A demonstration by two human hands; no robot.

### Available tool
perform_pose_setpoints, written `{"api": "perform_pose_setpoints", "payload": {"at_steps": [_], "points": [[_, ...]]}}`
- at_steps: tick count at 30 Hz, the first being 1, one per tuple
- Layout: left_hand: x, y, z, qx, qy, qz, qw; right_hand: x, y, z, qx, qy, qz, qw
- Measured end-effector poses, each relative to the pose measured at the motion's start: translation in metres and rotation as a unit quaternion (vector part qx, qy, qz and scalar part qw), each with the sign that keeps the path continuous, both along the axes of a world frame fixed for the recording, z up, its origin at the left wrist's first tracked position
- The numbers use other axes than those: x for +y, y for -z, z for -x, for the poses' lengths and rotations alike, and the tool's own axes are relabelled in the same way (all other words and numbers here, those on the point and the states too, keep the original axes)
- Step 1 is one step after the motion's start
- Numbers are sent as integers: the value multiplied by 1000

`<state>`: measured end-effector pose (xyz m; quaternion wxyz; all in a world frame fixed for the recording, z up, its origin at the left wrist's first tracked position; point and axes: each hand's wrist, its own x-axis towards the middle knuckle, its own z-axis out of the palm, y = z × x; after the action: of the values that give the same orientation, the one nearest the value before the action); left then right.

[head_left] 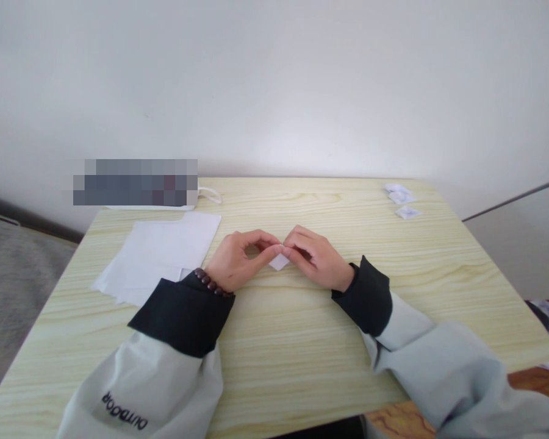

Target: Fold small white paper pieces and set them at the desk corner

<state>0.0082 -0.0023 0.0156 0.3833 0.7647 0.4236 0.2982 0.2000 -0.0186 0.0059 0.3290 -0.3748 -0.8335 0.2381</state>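
Left hand (235, 261) and right hand (319, 259) meet above the wood-grain table (279, 366), each pinching the same small folded white paper (279, 263) between thumb and finger; it lies directly between them, at both sets of fingertips, neither hand nearer; one corner points toward the table's near edge; the grip hides its top, so I cannot tell its long axis.

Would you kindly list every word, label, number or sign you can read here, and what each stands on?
"OUTDOOR": left sleeve, upside down in this view.
Pixelated object, back left: too blurred to read.
No other text is readable.
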Motion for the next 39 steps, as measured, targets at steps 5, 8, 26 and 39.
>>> {"api": "perform_pose_setpoints", "payload": {"at_steps": [5,8,26,39], "points": [[-1,-1,-1,9,-13,-10,1000,-1,0,1,-14,-6,-2,1000],[-3,-2,-2,24,-18,-18,999,-2,-1,2,-20,-14,3,1000],[-3,0,-1,-17,23,68,997,-3,-3,-1,56,14,30,998],[-5,-5,3,-110,16,141,984,-2,-2,-2,25,-22,32,999]]}}
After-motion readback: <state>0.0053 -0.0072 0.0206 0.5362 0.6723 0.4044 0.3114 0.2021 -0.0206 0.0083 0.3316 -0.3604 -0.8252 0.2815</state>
